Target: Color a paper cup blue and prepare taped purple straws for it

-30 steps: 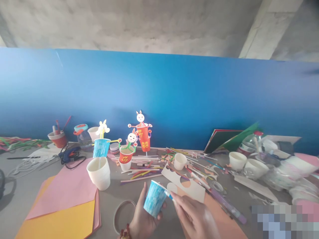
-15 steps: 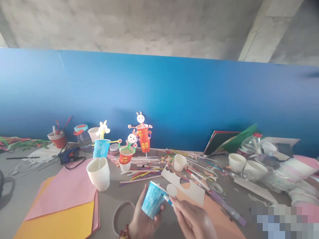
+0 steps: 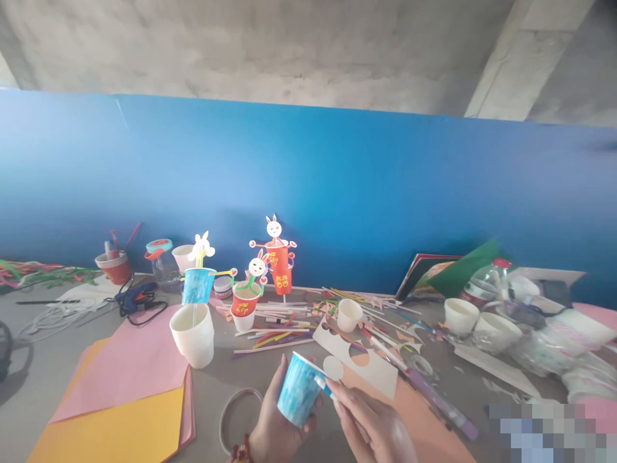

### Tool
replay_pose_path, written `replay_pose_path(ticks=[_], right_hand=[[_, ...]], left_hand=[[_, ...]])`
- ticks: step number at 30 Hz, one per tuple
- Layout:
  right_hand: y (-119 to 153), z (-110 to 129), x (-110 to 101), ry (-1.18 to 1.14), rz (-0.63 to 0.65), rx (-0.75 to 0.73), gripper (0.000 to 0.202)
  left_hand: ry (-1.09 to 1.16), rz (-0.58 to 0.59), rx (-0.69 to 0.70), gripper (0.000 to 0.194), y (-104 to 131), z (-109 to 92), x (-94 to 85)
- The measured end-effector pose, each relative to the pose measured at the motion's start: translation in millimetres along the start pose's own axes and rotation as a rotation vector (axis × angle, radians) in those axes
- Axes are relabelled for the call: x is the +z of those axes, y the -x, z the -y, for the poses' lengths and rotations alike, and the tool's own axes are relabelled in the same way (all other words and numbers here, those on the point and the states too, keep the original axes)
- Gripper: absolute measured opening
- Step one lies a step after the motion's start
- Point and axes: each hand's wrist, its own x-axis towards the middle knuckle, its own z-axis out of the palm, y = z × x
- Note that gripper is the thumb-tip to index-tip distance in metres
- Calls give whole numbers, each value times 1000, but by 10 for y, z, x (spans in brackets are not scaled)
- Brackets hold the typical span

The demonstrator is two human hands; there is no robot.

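Tilted in my left hand (image 3: 277,421) is a paper cup (image 3: 299,391) coloured in streaky blue, with the fingers wrapped round its side and base. My right hand (image 3: 369,418) pinches a blue marker (image 3: 326,387), whose tip is at the cup's right side near the rim. White shows along the rim of the cup. Behind and to the left, a stack of white cups (image 3: 193,337) has a blue cup figure (image 3: 197,285) above it. Red cup figures with rabbit heads (image 3: 245,301) (image 3: 278,267) stand at the middle back.
Pink paper (image 3: 130,373) and yellow paper (image 3: 120,424) lie at the left. Thin coloured sticks (image 3: 274,337) and cut paper (image 3: 357,357) spread over the middle. A roll of tape (image 3: 420,365), white cups (image 3: 460,316) and plastic-wrapped items (image 3: 544,344) are to the right.
The view has shifted slightly. The blue cup appears turned a little in my left hand, and the marker stays at its right side.
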Motion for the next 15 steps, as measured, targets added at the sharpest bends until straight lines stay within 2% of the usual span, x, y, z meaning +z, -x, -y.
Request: replay_pose_path(ticks=[3, 7, 12, 15], right_hand=[[-2, -8, -2, 7, -23, 15, 37], [30, -24, -12, 6, -17, 38, 37], [31, 13, -16, 96, 25, -11, 37], [0, 36, -19, 159, 33, -6, 37]], left_hand=[[-111, -68, 131, 42, -16, 32, 16], [-229, -140, 177, 47, -13, 45, 16], [-412, -126, 301, 47, 34, 81, -19], [-370, -108, 329, 45, 74, 62, -24]])
